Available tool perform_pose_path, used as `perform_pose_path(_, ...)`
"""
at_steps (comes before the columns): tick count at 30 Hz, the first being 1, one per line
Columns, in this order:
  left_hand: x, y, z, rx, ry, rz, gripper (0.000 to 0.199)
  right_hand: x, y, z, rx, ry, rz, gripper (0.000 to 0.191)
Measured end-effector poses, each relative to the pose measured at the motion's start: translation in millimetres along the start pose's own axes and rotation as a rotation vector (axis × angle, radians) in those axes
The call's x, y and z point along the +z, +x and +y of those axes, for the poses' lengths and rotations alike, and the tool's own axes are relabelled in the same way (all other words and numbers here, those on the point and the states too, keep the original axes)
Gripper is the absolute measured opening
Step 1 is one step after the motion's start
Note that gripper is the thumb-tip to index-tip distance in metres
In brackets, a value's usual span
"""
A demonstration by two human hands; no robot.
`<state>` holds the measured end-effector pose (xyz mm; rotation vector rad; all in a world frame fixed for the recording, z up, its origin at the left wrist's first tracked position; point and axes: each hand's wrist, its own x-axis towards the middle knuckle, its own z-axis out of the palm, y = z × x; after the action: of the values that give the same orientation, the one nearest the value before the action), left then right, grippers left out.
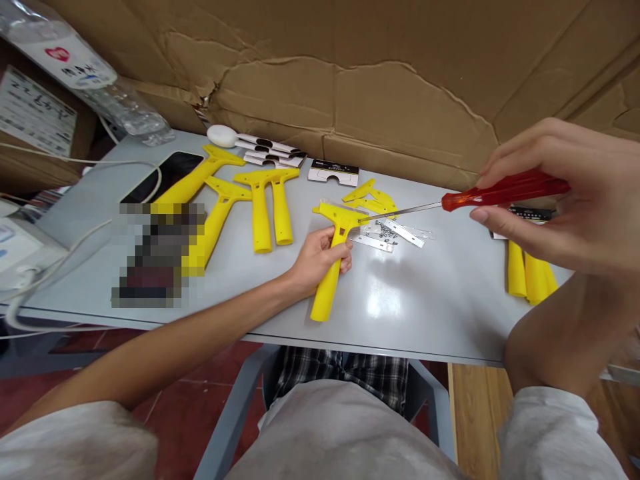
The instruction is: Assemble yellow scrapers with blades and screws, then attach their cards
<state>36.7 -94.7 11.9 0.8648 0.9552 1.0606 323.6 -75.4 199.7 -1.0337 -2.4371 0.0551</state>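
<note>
My left hand point(324, 259) is wrapped round the neck of a yellow plastic scraper point(327, 287), its handle pointing toward me. In my right hand point(550, 207) is a screwdriver point(505, 190) with a red handle, held between thumb and fingers. The shaft slants down to the left, and its tip meets the right end of the scraper's head. Just right of the head lie a pile of small screws point(386, 233), metal blades point(404, 233) and clear plastic bags. Behind it are loose yellow head pieces point(375, 199).
Several yellow scrapers point(261, 213) lie to the left, near a dark phone point(165, 175). More yellow handles point(530, 270) sit at the right. Cardboard packaging cards point(334, 172) rest by the brown cardboard wall point(400, 100). A plastic bottle point(90, 73) and white cables are at the left.
</note>
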Motion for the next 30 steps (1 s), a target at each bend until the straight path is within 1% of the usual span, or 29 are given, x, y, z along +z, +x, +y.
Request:
perform_pose_path(3,0.7,-0.3,0.4,-0.001,0.0,0.0,0.033,-1.3,-1.0,0.7,-0.028,0.05,-0.025,0.021)
perform_pose_path(5,0.9,-0.5,0.8,0.002,0.003,0.002,0.032,-1.2,-1.8,1.5,-0.036,0.06,-0.003,0.024)
perform_pose_path(11,0.5,-0.5,1.7,-0.003,0.009,0.005,0.033,1.5,-2.8,2.2,-0.036,-0.009,0.056,0.019)
perform_pose_path(16,0.4,0.0,0.7,-0.007,0.008,0.011,0.032,0.4,-1.9,-1.4,0.016,-0.096,0.036,0.006)
perform_pose_path(19,0.6,0.1,0.7,-0.007,0.006,0.014,0.031,0.6,-1.0,-1.1,0.023,-0.103,0.039,0.01)
perform_pose_path(22,0.9,0.2,0.6,-0.007,-0.001,0.018,0.031,1.2,-1.1,1.7,0.04,-0.079,0.038,0.009)
perform_pose_path(23,1.0,0.3,0.5,-0.006,-0.003,0.019,0.031,1.1,-1.4,2.7,0.038,-0.057,0.029,0.01)
perform_pose_path(27,1.3,0.3,0.3,-0.005,-0.008,0.016,0.032,-0.1,-3.3,4.1,0.007,0.056,0.0,0.03)
perform_pose_path(30,1.4,0.3,0.6,-0.006,-0.01,0.016,0.031,-0.2,-5.0,2.9,-0.005,0.07,0.023,0.034)
